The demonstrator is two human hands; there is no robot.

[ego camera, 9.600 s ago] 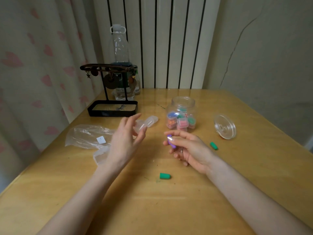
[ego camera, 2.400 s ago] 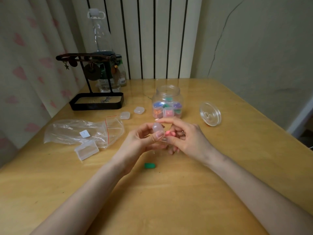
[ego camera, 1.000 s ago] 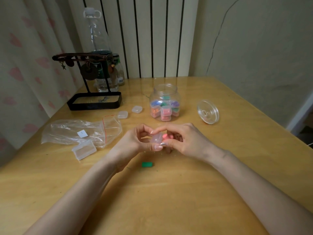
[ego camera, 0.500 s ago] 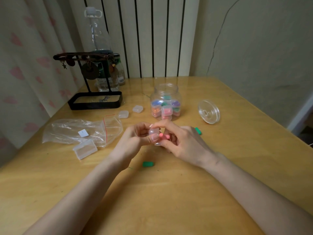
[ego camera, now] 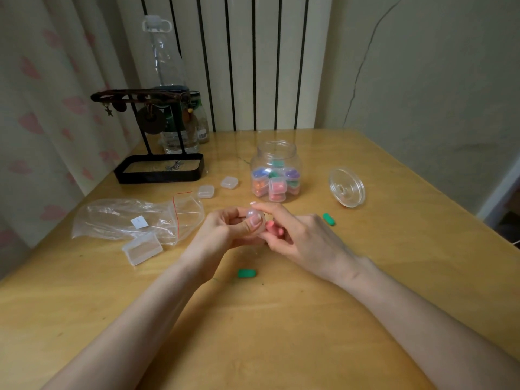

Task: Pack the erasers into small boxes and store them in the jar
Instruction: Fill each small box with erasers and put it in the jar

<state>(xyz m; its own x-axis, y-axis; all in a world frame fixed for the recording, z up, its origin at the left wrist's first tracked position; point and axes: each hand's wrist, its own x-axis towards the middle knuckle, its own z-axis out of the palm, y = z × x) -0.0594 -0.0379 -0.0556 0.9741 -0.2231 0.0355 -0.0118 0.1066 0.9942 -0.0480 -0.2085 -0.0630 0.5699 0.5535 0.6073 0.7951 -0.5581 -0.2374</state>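
Observation:
Both hands meet above the middle of the wooden table [ego camera: 281,319]. My left hand [ego camera: 222,232] pinches a small clear box [ego camera: 253,216] between thumb and fingers. My right hand [ego camera: 292,235] holds a pink eraser [ego camera: 270,224] right beside that box, its index finger lying over the box's top. Two green erasers lie loose: one [ego camera: 246,273] below the hands, one [ego camera: 328,219] to the right. The open clear jar [ego camera: 275,153] behind the hands contains several small boxes with coloured erasers. Its lid [ego camera: 346,187] lies to the right.
Two small shut clear boxes [ego camera: 206,191] [ego camera: 229,182] lie left of the jar. A clear zip bag [ego camera: 135,218] and a longer clear box [ego camera: 142,248] lie at the left. A black jewellery stand [ego camera: 159,171] and bottles [ego camera: 166,80] stand at the back left.
My hands stayed together at the table's middle; the small box has tipped up a little and my right index finger now lies over it, with the pink eraser kept beside it.

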